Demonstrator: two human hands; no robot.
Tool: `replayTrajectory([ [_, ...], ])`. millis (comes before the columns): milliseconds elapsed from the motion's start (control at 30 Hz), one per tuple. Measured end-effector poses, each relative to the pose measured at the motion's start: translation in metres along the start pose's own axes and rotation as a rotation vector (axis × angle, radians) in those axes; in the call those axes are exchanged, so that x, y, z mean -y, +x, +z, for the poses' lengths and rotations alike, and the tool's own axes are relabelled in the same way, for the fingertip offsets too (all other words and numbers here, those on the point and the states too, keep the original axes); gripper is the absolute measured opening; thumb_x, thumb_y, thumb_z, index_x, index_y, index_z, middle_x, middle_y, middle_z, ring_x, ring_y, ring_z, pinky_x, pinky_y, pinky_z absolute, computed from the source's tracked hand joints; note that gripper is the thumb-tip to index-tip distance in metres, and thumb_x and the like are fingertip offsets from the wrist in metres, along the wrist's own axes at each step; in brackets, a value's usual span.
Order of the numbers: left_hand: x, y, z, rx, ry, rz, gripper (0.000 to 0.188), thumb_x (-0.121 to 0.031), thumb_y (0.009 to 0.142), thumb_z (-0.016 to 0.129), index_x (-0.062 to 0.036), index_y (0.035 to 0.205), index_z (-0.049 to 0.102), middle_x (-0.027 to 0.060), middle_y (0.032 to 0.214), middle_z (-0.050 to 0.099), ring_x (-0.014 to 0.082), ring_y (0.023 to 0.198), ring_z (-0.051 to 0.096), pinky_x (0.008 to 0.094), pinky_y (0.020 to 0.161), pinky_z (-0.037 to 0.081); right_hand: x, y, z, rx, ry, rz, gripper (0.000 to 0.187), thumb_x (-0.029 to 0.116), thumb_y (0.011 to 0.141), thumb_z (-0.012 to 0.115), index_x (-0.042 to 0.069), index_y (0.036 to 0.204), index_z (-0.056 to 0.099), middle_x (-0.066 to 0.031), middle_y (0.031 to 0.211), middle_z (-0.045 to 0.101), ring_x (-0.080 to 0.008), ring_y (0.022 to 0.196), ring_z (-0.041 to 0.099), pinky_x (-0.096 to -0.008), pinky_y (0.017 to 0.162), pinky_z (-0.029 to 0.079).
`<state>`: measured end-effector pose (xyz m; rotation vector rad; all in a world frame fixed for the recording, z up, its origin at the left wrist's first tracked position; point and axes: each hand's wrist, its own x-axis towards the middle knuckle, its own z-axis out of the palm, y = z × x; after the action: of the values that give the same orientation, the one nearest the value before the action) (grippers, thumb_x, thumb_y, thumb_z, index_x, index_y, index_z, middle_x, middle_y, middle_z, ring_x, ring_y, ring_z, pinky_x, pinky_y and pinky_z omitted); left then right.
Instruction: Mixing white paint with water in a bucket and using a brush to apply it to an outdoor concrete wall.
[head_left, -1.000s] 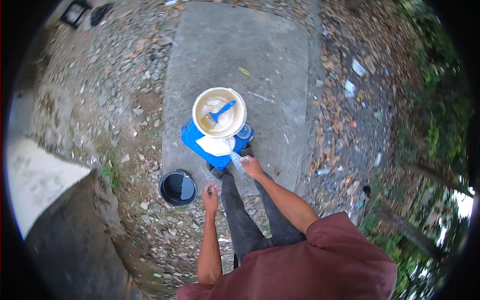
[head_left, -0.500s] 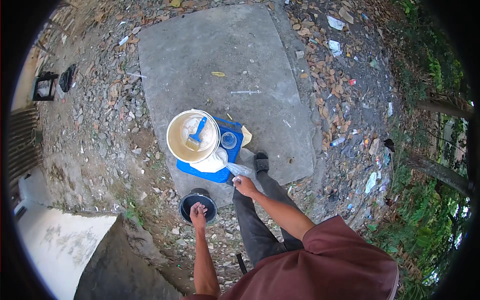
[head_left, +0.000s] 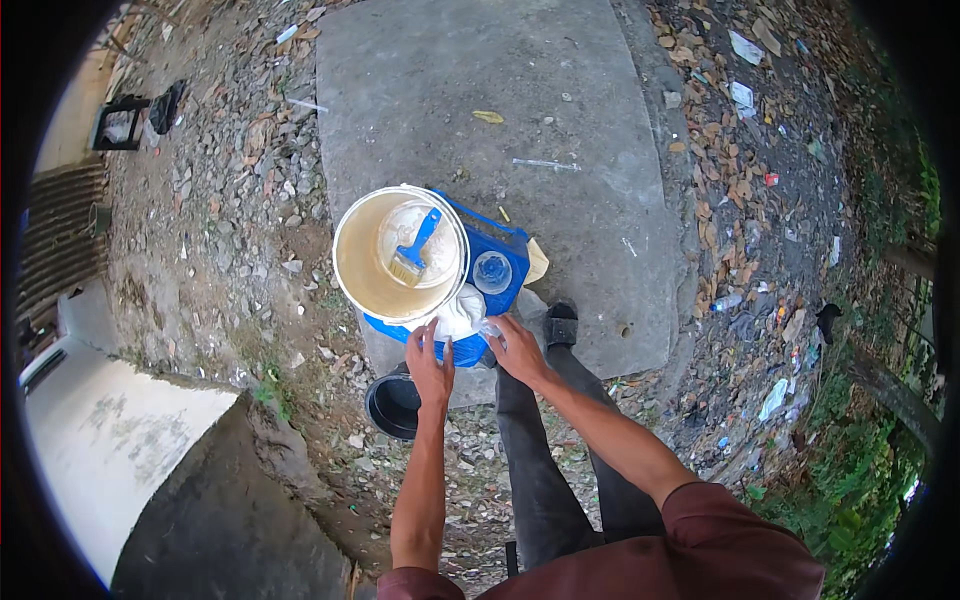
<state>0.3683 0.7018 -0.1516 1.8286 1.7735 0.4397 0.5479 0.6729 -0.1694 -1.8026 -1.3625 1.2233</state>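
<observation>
A clear plastic bag of white powder [head_left: 461,314] rests on a blue plastic stool [head_left: 512,247], against the near side of a cream bucket [head_left: 352,245]. My right hand [head_left: 517,350] pinches the bag's clear end at its right. Beside the bag's near left edge, my left hand [head_left: 430,368] is open with its fingers stretched out toward the bucket's bottom rim. Inside the bucket lies a brush [head_left: 418,246] with a blue handle and pale bristles, over whitish residue. A clear plastic cup [head_left: 492,272] stands on the stool, right of the bucket.
A black bucket [head_left: 393,406] sits on stony ground below the stool. Cream-coloured sheet material [head_left: 537,262] sticks out at the stool's right. A concrete slab [head_left: 430,90] stretches ahead, with litter and leaves on its right. My sandalled foot [head_left: 561,325] is near the stool.
My left hand has moved up from over the black bucket to the bag, its fingers spreading. My right hand has moved closer to the bag's body. The view has shifted.
</observation>
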Motion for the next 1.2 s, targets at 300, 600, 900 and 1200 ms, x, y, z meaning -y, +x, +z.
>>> replayTrajectory([
  [300,-0.002,0.017,0.002,0.037,0.062,0.166,0.052,-0.016,0.076,0.071,-0.0162,0.126,0.056,0.0109,0.108,0.052,0.0279,0.104,0.05,0.0427,0.088,0.036,0.01,0.038,-0.006,0.073,-0.066,-0.243,0.028,0.002,0.082,0.062,0.008,0.109,0.064,-0.0092,0.106,0.057,-0.0283,0.086,0.063,-0.0391,0.072,0.051],
  [600,0.003,0.017,0.005,-0.007,0.04,0.178,0.057,-0.014,0.071,0.076,-0.0183,0.125,0.057,0.0115,0.114,0.051,0.0287,0.11,0.047,0.0429,0.092,0.034,0.018,0.054,-0.009,0.079,-0.034,-0.367,0.018,-0.001,0.076,0.067,0.002,0.093,0.068,-0.009,0.094,0.06,-0.026,0.088,0.061,-0.0354,0.074,0.05],
  [900,0.0,0.024,0.005,0.1,0.023,0.248,0.06,-0.026,0.073,0.073,-0.0155,0.129,0.053,0.0109,0.13,0.048,0.0315,0.121,0.039,0.0461,0.101,0.021,0.051,0.043,-0.016,0.034,0.131,-0.197,0.013,0.002,0.078,0.066,-0.003,0.09,0.064,-0.0135,0.086,0.059,-0.0293,0.081,0.06,-0.0349,0.073,0.047],
  [1200,0.02,0.038,0.034,0.041,-0.31,0.251,0.057,-0.044,0.065,0.07,-0.0115,0.111,0.064,0.0101,0.104,0.066,0.0312,0.103,0.056,0.0458,0.094,0.026,0.083,0.033,-0.012,0.142,0.147,-0.155,0.015,0.003,0.077,0.065,-0.004,0.09,0.063,-0.0124,0.085,0.057,-0.028,0.077,0.059,-0.0354,0.068,0.046],
])
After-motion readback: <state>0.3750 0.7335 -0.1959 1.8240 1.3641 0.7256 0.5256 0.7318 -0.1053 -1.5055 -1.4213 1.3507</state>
